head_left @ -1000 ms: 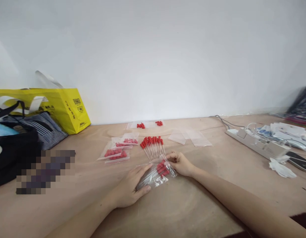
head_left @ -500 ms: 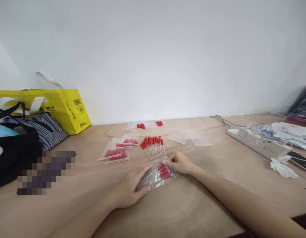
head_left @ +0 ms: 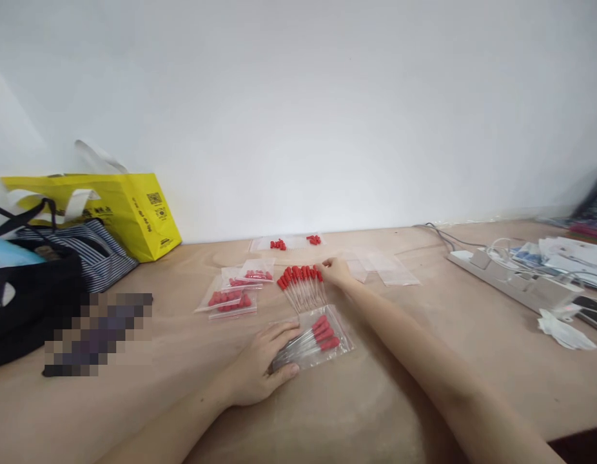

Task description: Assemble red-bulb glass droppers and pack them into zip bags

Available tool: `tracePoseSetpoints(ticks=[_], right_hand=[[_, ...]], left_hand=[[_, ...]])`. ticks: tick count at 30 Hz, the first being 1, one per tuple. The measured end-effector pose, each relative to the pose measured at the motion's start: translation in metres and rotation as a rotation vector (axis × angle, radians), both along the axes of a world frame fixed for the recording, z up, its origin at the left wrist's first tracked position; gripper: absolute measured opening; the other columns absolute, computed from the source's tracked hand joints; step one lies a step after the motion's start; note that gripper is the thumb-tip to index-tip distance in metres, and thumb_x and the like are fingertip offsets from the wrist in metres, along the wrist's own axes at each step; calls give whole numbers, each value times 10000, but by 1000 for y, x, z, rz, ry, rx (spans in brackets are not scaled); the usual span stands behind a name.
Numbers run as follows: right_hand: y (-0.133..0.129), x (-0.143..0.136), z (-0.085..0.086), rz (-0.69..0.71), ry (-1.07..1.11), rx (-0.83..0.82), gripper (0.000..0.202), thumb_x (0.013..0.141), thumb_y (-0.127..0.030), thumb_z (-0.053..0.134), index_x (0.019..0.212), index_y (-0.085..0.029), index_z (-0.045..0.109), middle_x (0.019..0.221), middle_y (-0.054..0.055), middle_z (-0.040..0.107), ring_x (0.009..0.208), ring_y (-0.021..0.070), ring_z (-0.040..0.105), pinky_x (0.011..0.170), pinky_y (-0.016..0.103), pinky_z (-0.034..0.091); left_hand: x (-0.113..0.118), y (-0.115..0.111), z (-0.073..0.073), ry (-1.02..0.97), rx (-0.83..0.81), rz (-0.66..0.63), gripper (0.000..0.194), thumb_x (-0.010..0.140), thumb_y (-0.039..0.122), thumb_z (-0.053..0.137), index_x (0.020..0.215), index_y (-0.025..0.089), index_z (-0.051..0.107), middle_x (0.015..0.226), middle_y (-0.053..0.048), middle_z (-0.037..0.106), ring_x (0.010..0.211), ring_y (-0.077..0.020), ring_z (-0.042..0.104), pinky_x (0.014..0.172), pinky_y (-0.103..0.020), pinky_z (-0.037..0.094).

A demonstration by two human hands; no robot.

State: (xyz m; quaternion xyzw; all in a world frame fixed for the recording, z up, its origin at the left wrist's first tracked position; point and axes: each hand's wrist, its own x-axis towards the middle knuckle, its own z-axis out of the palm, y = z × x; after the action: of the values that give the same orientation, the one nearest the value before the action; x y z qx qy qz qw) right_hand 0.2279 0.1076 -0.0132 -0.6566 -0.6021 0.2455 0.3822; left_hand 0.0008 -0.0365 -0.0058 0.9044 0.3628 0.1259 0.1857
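My left hand point(head_left: 267, 364) lies on the table around the left end of a clear zip bag point(head_left: 345, 340), with its fingers along the far edge and its thumb along the near one. Inside the bag are several droppers point(head_left: 322, 333) with red rubber bulbs and thin clear stems, bulbs pointing right. Beyond the bag, a fanned row of loose droppers point(head_left: 301, 277) has its bulbs toward the wall. My right hand point(head_left: 336, 270) is at the right end of that row, fingertips closed together at a red bulb; the fingers partly hide it.
Filled zip bags point(head_left: 233, 298) overlap left of the row. Flat zip bags point(head_left: 395, 269) lie to the right. Near the wall, another clear bag point(head_left: 296, 242) holds red-bulbed droppers. A yellow bag point(head_left: 153, 216) stands left; a power strip point(head_left: 511, 283) with cables and a crumpled tissue point(head_left: 564, 332) are right.
My right hand has left the zip bag's right end and moved away from me to the loose droppers. My left hand has stayed at the bag, which now lies flatter.
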Motion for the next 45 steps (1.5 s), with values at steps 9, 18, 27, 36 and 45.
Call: tracePoseSetpoints(ticks=[9,18,27,36,45], right_hand=[[21,-20,-4,-112,119,-68,212,629,-318,593,490,-173,526,575,80,607,629,219,590,558,284,402],[-43,43,8,-160,470,217,284,793,-480,376,771,-200,420,650,-4,581,477,90,513,453,207,408],[-96,47,-18,-110,796,277,408,662,-578,545,747,-206,401,567,-55,536,421,80,498,395,199,401],[-97,45,-16,-196,783,352,369,710,-558,498,740,-209,383,533,-74,503,395,71,463,382,194,369],[-99,40,-17,-195,851,247,313,738,-490,506,702,-206,380,535,-60,504,413,76,490,394,197,395]], left_hand=[[0,-1,3,28,2,-23,474,822,390,446,1267,251,359,1351,-51,355,1217,-243,330,1000,-427,295],[2,-4,6,58,-22,1,461,822,372,447,1256,237,372,1355,-56,346,1226,-237,321,1006,-418,290],[3,-1,6,74,-38,20,465,829,380,431,1269,251,353,1373,-45,317,1240,-239,300,1013,-429,276],[3,-3,8,76,-36,20,459,830,376,430,1265,245,361,1369,-47,325,1236,-243,308,1009,-427,285],[1,-1,3,74,-19,14,464,834,392,425,1271,255,350,1369,-41,323,1238,-231,303,1012,-419,282]])
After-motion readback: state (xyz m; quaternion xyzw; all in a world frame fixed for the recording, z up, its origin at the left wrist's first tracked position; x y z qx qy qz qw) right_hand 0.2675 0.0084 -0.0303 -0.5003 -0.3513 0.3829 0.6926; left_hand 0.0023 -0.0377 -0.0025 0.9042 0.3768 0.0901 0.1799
